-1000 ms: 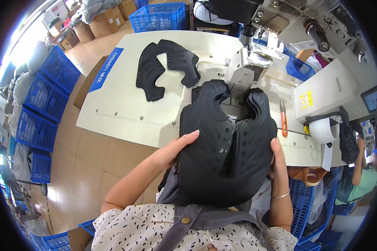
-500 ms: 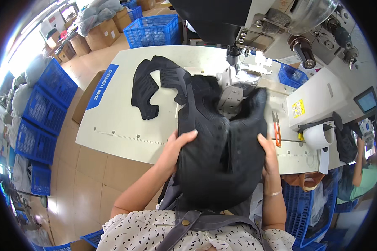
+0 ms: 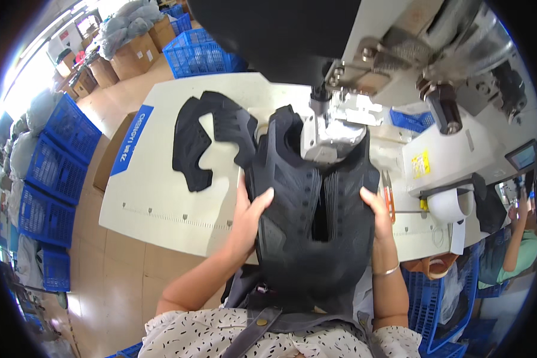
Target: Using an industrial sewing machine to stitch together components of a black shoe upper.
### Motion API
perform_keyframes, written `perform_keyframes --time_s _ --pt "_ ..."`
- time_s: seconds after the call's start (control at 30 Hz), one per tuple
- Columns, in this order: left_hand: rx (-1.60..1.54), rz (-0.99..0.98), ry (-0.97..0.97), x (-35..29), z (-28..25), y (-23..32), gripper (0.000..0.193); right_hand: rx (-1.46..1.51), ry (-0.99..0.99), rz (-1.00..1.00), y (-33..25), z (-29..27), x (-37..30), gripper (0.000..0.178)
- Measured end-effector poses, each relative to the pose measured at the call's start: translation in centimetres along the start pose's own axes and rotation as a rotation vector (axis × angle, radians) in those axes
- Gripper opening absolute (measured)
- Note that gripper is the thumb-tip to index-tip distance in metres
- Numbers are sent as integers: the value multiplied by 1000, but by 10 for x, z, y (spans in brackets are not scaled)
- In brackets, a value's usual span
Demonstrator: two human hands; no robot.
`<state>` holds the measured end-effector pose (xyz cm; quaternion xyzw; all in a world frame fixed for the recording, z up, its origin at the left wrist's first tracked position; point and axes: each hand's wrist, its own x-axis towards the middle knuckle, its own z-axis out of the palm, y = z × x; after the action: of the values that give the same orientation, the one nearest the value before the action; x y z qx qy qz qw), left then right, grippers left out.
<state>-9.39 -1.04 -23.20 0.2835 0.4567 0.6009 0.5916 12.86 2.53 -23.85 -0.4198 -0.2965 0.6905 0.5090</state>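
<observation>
A large black ribbed shoe-upper piece (image 3: 307,221) lies spread in front of me, its far end under the head of a sewing machine (image 3: 334,134). My left hand (image 3: 247,215) grips its left edge, thumb on top. On the right edge, my right hand (image 3: 377,218) holds the piece; a bangle sits on that wrist. A second black upper piece (image 3: 212,140) lies flat on the white table (image 3: 155,197) to the left of the machine.
Orange-handled snips (image 3: 389,194) lie right of the piece. A white roll (image 3: 450,206) hangs at the table's right edge. Blue crates (image 3: 59,155) stand along the left and behind (image 3: 200,53). Another person in green (image 3: 516,250) works at far right.
The black piece has been pushed forward under the machine head, and my view has leaned in closer. Both hands kept hold of its edges and slid up with it.
</observation>
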Motion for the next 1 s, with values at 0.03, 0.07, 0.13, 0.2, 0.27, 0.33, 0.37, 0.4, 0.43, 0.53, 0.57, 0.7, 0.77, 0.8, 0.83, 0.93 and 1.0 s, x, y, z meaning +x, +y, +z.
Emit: perform_keyframes --time_s 0.03,0.07,0.13,0.2,0.27,0.33,0.37,0.4,0.43,0.53,0.57,0.7,0.77,0.8,0.83,0.93,1.0 --pt "-10 90 -34 1 0 -3 61 -16 60 -4 0 -1 0 39" --pt "-46 94 -37 -2 -1 -6 62 39 39 37 -1 -3 -2 42" --pt "-113 71 -67 -4 -3 -12 63 30 -76 -59 -7 -6 -5 42" --pt "-99 67 -115 -5 -5 -16 69 45 -173 -102 -15 -7 -5 42" --pt "36 62 -135 -3 -11 -17 74 -45 -145 -102 -18 -5 2 41" --pt "484 183 -51 2 -25 -13 71 -111 -105 -88 -13 -3 7 42" --pt "938 225 30 7 -36 -8 69 -109 -122 -107 -11 -4 7 42" --pt "1012 479 76 12 -50 -2 64 -106 -93 -154 -9 -6 6 45" --pt "1215 674 117 19 -69 7 62 -102 -58 -192 -6 -8 2 49" --pt "1659 753 370 55 -116 22 57 -267 -38 -322 -2 -17 -14 60" --pt "1669 671 387 63 -129 23 57 -284 -12 -413 0 -19 -19 62" --pt "1892 318 232 89 -175 38 54 -448 -70 -459 3 -18 -36 63" --pt "1886 287 233 87 -200 46 54 -607 -58 -505 4 -15 -44 65" --pt "1887 310 232 84 -215 53 54 -686 -50 -529 4 -14 -48 65" --pt "1887 362 215 80 -230 60 53 -733 -27 -566 4 -13 -52 66" --pt "1793 321 163 69 -250 75 55 -989 19 -560 7 -10 -63 74" --pt "1817 433 182 59 -231 70 56 -1005 85 -463 8 -8 -67 75"
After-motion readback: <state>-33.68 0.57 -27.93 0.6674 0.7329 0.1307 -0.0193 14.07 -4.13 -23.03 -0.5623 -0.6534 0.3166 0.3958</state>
